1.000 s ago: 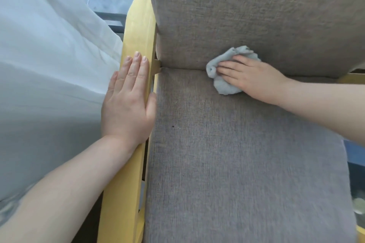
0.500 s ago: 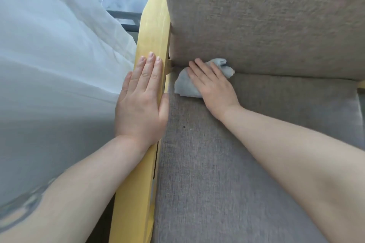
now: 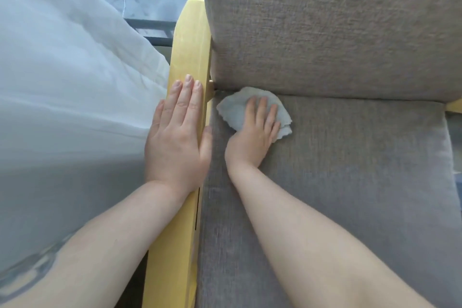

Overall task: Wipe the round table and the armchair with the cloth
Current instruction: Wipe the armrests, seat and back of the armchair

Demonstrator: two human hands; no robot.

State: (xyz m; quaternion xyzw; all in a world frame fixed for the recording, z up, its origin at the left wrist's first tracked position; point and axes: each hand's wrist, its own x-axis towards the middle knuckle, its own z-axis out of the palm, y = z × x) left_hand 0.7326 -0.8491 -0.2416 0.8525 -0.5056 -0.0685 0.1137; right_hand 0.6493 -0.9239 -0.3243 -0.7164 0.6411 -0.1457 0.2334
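The armchair has a grey fabric seat cushion [image 3: 350,182], a grey back cushion [image 3: 325,27] and a yellow wooden left armrest [image 3: 190,45]. A pale grey cloth [image 3: 235,110] lies on the seat at its rear left corner, next to the crease under the back cushion. My right hand [image 3: 252,135] presses flat on the cloth with fingers spread. My left hand [image 3: 177,137] rests flat on the wooden armrest, fingers straight and together, holding nothing. The round table is out of sight.
A white sheer curtain [image 3: 62,82] hangs close along the left of the armrest. Behind it are a window frame and dark rails [image 3: 150,25]. A bit of the right yellow armrest [image 3: 453,106] shows at the right edge.
My right hand swept the cloth leftward along the seat's back crease into the rear left corner, then drew it slightly forward, and the cloth has spread out flatter. My left hand stayed on the armrest.
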